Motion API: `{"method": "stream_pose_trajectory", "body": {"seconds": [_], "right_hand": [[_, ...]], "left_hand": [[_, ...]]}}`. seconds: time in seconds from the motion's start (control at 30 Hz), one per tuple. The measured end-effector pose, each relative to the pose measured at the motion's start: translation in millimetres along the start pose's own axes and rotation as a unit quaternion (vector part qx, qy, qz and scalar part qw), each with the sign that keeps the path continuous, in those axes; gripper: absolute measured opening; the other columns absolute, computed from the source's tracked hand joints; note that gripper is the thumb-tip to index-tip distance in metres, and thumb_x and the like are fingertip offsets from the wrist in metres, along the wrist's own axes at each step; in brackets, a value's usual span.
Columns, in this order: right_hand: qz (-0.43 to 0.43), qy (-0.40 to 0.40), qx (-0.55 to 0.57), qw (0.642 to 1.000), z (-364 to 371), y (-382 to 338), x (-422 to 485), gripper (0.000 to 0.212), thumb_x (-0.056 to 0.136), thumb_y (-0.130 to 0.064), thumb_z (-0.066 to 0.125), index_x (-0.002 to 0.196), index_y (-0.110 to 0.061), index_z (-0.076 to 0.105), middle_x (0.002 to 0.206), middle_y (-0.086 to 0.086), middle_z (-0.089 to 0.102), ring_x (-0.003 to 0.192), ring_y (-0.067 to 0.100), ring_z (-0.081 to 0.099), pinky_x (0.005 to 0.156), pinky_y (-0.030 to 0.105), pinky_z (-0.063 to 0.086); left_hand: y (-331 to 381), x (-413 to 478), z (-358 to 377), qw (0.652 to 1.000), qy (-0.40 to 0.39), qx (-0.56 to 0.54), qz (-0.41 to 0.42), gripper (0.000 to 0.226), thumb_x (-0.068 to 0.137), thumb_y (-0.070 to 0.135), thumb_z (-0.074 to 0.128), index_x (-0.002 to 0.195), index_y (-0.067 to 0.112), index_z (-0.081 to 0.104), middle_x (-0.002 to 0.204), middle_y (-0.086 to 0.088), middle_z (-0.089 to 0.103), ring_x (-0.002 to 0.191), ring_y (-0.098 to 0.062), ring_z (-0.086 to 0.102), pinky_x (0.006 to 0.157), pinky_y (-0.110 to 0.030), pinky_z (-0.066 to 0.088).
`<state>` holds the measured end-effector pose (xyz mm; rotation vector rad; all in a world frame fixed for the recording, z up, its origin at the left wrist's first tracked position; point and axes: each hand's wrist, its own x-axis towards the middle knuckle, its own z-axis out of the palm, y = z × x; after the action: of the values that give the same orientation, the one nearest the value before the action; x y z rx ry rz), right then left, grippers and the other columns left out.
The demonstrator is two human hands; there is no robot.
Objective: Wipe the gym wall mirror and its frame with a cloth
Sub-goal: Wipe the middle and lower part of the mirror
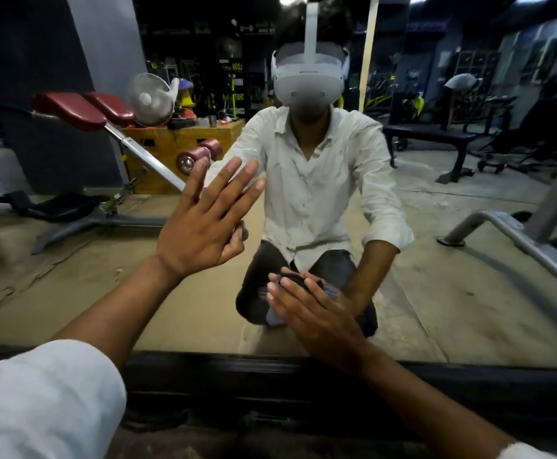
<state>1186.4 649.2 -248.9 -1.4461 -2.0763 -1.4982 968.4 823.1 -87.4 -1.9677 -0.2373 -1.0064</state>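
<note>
A red bench (81,111) is slanting down to the right on a steel beam that is ending in two red rollers (201,154). A fan (151,99) is standing just behind its pads, beside a wooden box (177,140) that is carrying a metal cup (212,120) and small clutter too blurred to name. A black bench (436,135) is standing well apart on the right, dark machines behind it. A steel rail (518,236) is slanting along the right side. Cracks are crossing the concrete floor (55,276) at the left. A grey pillar (105,44) is rising behind the red bench.

White shirt sleeves (42,395) rolled up, bare forearms (105,309), dark trousers (335,265), white strapped headset (308,82)
</note>
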Motion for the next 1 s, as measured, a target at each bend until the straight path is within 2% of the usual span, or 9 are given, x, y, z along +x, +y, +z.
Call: {"method": "stream_pose_trajectory", "body": {"seconds": [0.1, 0.27, 0.47, 0.53, 0.7, 0.77, 0.83, 0.93, 1.0], "right_hand": [[0.067, -0.024, 0.008, 0.997, -28.7, 41.3, -11.7, 0.07, 0.1, -0.014, 0.052, 0.165, -0.008, 0.027, 0.175, 0.011, 0.015, 0.162, 0.029, 0.013, 0.131, 0.051, 0.013], [0.292, 0.058, 0.03, 0.954, -97.0, 127.7, 42.7, 0.07, 0.102, -0.012, 0.056, 0.164, -0.003, 0.025, 0.175, 0.014, 0.013, 0.162, 0.031, 0.01, 0.131, 0.052, 0.011], [0.142, 0.046, 0.01, 0.989, -144.2, 181.6, 130.9, 0.063, 0.11, -0.017, 0.051, 0.165, -0.004, 0.023, 0.175, 0.013, 0.014, 0.163, 0.027, 0.007, 0.131, 0.051, 0.015], [0.178, 0.067, -0.013, 0.982, -157.6, 209.2, 144.2, 0.063, 0.111, -0.022, 0.048, 0.166, -0.006, 0.022, 0.175, 0.011, 0.013, 0.163, 0.025, 0.006, 0.131, 0.052, 0.014], [0.444, 0.179, 0.021, 0.878, -187.7, 268.4, 163.2, 0.061, 0.111, -0.032, 0.031, 0.168, -0.014, 0.016, 0.177, 0.004, 0.009, 0.163, 0.018, 0.0, 0.132, 0.049, 0.01], [0.499, 0.209, 0.04, 0.84, -189.2, 263.8, 186.4, 0.064, 0.11, -0.037, 0.024, 0.168, -0.015, 0.012, 0.177, 0.004, 0.006, 0.163, 0.019, -0.003, 0.133, 0.047, 0.004], [0.478, 0.205, 0.031, 0.854, -183.0, 245.8, 208.6, 0.065, 0.109, -0.04, 0.021, 0.168, -0.013, 0.012, 0.177, 0.005, 0.003, 0.163, 0.021, -0.005, 0.133, 0.044, -0.001], [0.348, 0.152, 0.018, 0.925, -170.2, 232.2, 214.2, 0.061, 0.111, -0.035, 0.029, 0.167, -0.014, 0.018, 0.177, 0.007, 0.005, 0.163, 0.022, -0.003, 0.133, 0.047, 0.003], [0.306, 0.147, 0.001, 0.941, -169.4, 247.8, 202.9, 0.059, 0.111, -0.032, 0.032, 0.167, -0.015, 0.021, 0.177, 0.005, 0.008, 0.163, 0.02, 0.0, 0.132, 0.051, 0.007]], "left_hand": [[2.9, -2.5, -2.0, 1.0, 0.0, -0.014, -0.001, 0.076, 0.098, 0.03, 0.052, 0.167, 0.007, 0.029, 0.175, -0.018, 0.022, 0.162, -0.037, 0.022, 0.126, -0.07, 0.022], [0.6, 37.9, -24.2, 0.998, 0.039, -0.053, -0.008, 0.059, 0.091, 0.025, 0.064, 0.146, 0.005, 0.058, 0.157, -0.022, 0.05, 0.145, -0.04, 0.044, 0.126, -0.064, 0.025], [-43.1, 162.9, -55.9, 0.997, 0.064, -0.039, -0.003, 0.068, 0.103, 0.032, 0.052, 0.164, 0.007, 0.035, 0.175, -0.018, 0.02, 0.163, -0.035, 0.017, 0.128, -0.063, 0.022], [-50.8, 188.8, -61.0, 0.998, 0.05, -0.024, 0.01, 0.07, 0.105, 0.036, 0.044, 0.167, 0.01, 0.027, 0.177, -0.016, 0.013, 0.165, -0.033, 0.011, 0.129, -0.061, 0.017], [-70.6, 210.1, -60.3, 0.999, 0.043, -0.022, 0.021, 0.071, 0.108, 0.038, 0.036, 0.17, 0.01, 0.017, 0.178, -0.015, 0.008, 0.165, -0.031, 0.007, 0.131, -0.06, 0.014], [-69.7, 208.2, -55.3, 0.998, 0.051, -0.019, 0.016, 0.071, 0.109, 0.038, 0.033, 0.171, 0.01, 0.012, 0.179, -0.014, 0.004, 0.166, -0.03, 0.002, 0.131, -0.059, 0.012], [-66.9, 207.1, -52.2, 0.998, 0.058, -0.016, 0.01, 0.072, 0.109, 0.039, 0.031, 0.171, 0.01, 0.009, 0.179, -0.014, 0.001, 0.166, -0.03, 0.0, 0.132, -0.059, 0.011], [-66.9, 207.0, -50.8, 0.998, 0.065, -0.024, 0.007, 0.073, 0.109, 0.039, 0.03, 0.171, 0.01, 0.006, 0.179, -0.014, 0.0, 0.166, -0.03, 0.0, 0.132, -0.059, 0.011], [-67.0, 205.3, -48.7, 0.998, 0.064, -0.025, 0.006, 0.073, 0.109, 0.04, 0.03, 0.171, 0.011, 0.007, 0.179, -0.014, 0.0, 0.166, -0.03, 0.0, 0.132, -0.058, 0.011]]}}
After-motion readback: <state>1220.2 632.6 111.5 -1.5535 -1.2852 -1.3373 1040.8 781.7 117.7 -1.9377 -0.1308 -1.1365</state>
